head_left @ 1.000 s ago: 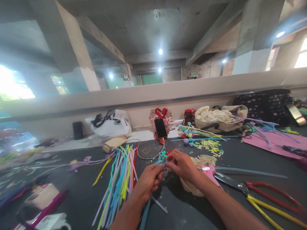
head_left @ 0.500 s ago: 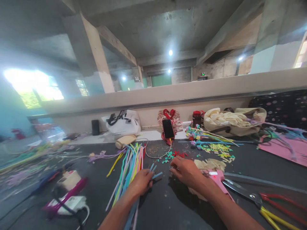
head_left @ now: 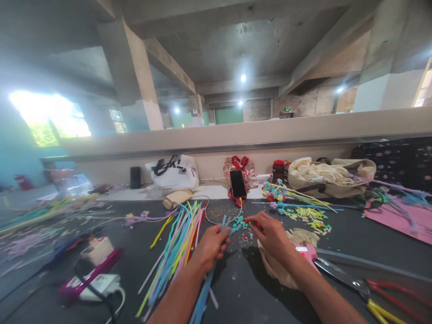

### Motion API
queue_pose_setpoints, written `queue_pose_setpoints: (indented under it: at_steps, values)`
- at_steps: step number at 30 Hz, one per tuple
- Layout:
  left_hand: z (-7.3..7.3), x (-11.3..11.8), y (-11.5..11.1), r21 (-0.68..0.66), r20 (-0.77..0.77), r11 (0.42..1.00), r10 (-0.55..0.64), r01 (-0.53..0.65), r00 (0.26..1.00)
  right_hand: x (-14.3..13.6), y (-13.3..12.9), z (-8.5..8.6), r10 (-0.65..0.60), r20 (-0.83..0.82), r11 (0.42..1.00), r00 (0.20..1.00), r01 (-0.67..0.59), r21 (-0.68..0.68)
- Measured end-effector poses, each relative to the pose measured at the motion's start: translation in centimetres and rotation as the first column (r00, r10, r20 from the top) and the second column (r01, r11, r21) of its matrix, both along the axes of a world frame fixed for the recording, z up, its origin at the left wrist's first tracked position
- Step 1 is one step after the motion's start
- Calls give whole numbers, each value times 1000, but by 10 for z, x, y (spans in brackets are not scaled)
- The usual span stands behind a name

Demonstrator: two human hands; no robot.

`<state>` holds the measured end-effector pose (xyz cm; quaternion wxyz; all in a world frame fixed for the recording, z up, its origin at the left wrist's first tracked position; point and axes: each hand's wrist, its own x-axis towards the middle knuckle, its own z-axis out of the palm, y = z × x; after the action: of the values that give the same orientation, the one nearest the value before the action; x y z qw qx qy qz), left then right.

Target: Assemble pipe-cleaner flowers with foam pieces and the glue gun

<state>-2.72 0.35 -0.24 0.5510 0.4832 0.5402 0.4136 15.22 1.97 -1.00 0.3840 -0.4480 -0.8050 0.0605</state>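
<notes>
Several light blue pipe cleaners (head_left: 204, 294) run through my left hand (head_left: 212, 245), which is closed around them; their tips stick out past the fingers. My right hand (head_left: 270, 231) is beside those tips, thumb and fingers drawn together over small cut pieces (head_left: 240, 219) in teal and red. Whatever is pinched there is too small to make out. Left of my left hand a loose bundle of coloured pipe cleaners (head_left: 178, 238) lies on the dark table (head_left: 232, 301). A pink glue gun (head_left: 305, 253) is partly hidden behind my right forearm.
Shears (head_left: 351, 279) with red and yellow handles lie at the right, near a beige cloth (head_left: 270, 267). A phone (head_left: 238, 183) stands at the back on a cable. Yellow cut pieces (head_left: 310, 216) are scattered back right. Power plugs (head_left: 101, 288) and cords occupy the left.
My left hand has moved up and right, carrying the blue pipe cleaners away from the bundle. My right hand has shifted slightly right and up, its fingers now over the small pieces.
</notes>
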Motion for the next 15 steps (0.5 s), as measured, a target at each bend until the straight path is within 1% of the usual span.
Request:
queue_pose_setpoints:
  at_steps: [3,5,7,10,12,15]
  values:
    - [-2,19,6,-34,62,998,-58,60,996,-1,0,-4,10,114,999,993,-13,33]
    - [-6,24,9,-60,89,994,-87,92,992,-2,1,-7,-15,214,999,977,6,40]
    - [-9,23,11,-74,101,989,-119,126,988,-3,2,-8,-36,297,999,954,25,39]
    - [-11,15,13,-84,72,987,-128,134,989,-2,3,-8,-40,370,999,928,31,31]
    - [-13,4,11,-96,30,991,-88,91,996,-2,2,-6,-45,397,999,917,42,18]
    - [-18,-18,4,-131,-26,991,-18,14,1000,-1,1,-3,-46,426,999,903,50,2]
